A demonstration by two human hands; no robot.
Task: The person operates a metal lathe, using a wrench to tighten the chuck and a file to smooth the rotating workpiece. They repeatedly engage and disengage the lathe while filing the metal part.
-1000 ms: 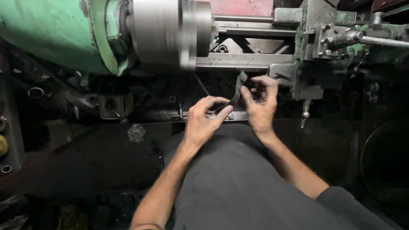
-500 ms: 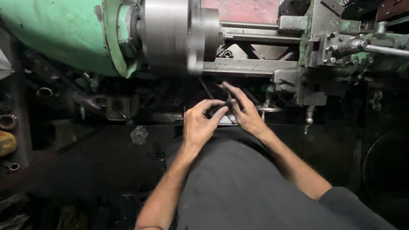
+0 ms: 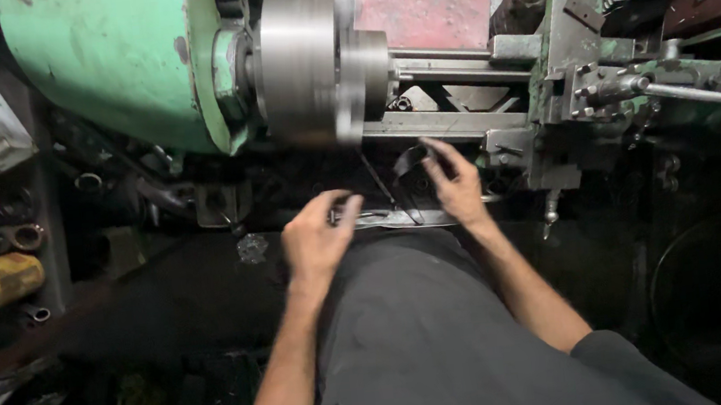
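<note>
Resting on the front edge of the lathe bed, just below the blurred steel chuck, a slim metal caliper lies between both hands. The left hand curls loosely over its near end, fingers touching the bar but not clenched. The right hand is spread, fingertips pinching a dark curved part that rises from the tool. It looks stiff, light and probably oily, so a grip along the flat beam seems safest, away from the thin tips. Beside them sits the green carriage.
</note>
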